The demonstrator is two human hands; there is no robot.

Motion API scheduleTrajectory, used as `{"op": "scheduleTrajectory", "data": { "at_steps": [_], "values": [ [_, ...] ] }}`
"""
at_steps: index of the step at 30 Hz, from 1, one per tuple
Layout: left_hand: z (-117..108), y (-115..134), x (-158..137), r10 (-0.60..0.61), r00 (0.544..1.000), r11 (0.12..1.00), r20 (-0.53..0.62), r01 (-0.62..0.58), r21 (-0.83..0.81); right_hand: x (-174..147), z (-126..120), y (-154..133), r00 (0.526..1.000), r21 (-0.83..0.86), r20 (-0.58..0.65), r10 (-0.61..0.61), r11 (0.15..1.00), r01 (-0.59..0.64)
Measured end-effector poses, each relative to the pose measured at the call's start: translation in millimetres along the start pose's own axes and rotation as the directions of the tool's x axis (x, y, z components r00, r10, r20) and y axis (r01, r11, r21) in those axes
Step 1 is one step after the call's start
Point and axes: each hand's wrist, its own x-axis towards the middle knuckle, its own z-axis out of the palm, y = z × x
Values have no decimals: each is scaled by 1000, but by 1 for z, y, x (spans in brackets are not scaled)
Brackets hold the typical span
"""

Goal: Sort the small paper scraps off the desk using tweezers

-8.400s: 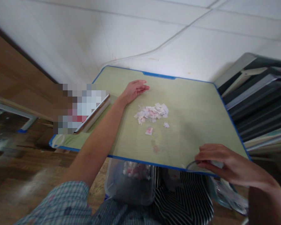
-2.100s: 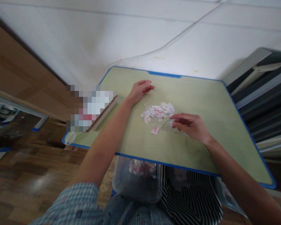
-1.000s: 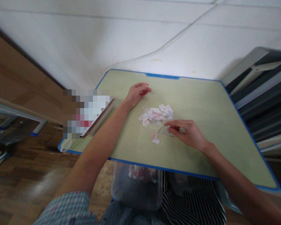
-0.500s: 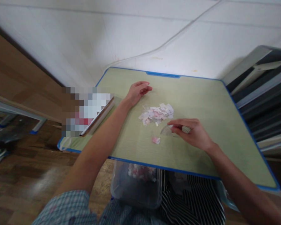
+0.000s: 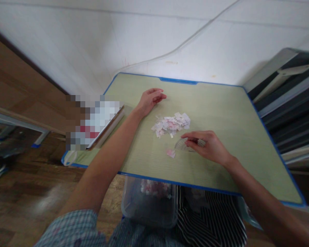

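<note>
My right hand (image 5: 202, 142) pinches a clear protractor (image 5: 180, 144) between thumb and fingers, low over the near middle of the table. Just left of the protractor lies a small pink-and-white paper scrap (image 5: 170, 153). Beyond them sits a heap of torn white and pinkish paper scraps (image 5: 172, 124). On the far side of the heap my left hand (image 5: 152, 99) rests on the tabletop, fingers curled in and closed. Whatever it may hold is hidden.
The green table (image 5: 216, 109) has a blue rim and stands against a white wall. A box-like item (image 5: 106, 127), partly blurred, lies at its left. Under the near edge is a clear plastic bin (image 5: 149, 209) with scraps inside, beside striped cloth (image 5: 213, 216). Folded metal-framed furniture (image 5: 293, 89) leans right.
The pink-and-white scrap beside the protractor looks slightly turned and flatter. My right hand and the protractor have shifted slightly left; my left hand stays in place on the table.
</note>
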Motion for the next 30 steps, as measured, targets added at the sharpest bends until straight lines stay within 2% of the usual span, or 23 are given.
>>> {"op": "scheduleTrajectory", "data": {
  "at_steps": [5, 9, 11, 15, 24, 27, 30],
  "values": [
    [0, 0, 0, 5, 1000, 1000, 2, -5, 8, 0, -2, 1, 1000, -41, -12, -10, 999, 9],
    [1, 1, -1, -5, 1000, 1000, -7, 5, 20, -2, -13, 3, 998, -93, -52, -27, 995, 22],
    [1, 1, -1, -8, 1000, 1000, -10, 8, 22, -3, -23, 5, 999, -92, 1, -32, 995, 32],
    [1, 0, -1, -8, 1000, 1000, -18, 8, 21, -10, -41, 9, 980, -2, 187, -68, 998, 70],
    [1, 0, -1, -8, 1000, 1000, -14, 8, 11, -14, -42, 9, 973, 37, 216, -75, 997, 69],
    [1, 0, -1, -5, 1000, 1000, -14, 5, -4, -14, -43, 7, 949, 64, 300, -99, 995, 83],
    [1, 0, -1, -5, 1000, 1000, -13, 5, 1, -15, -44, 4, 888, 116, 447, -111, 991, 66]
  ]
}}
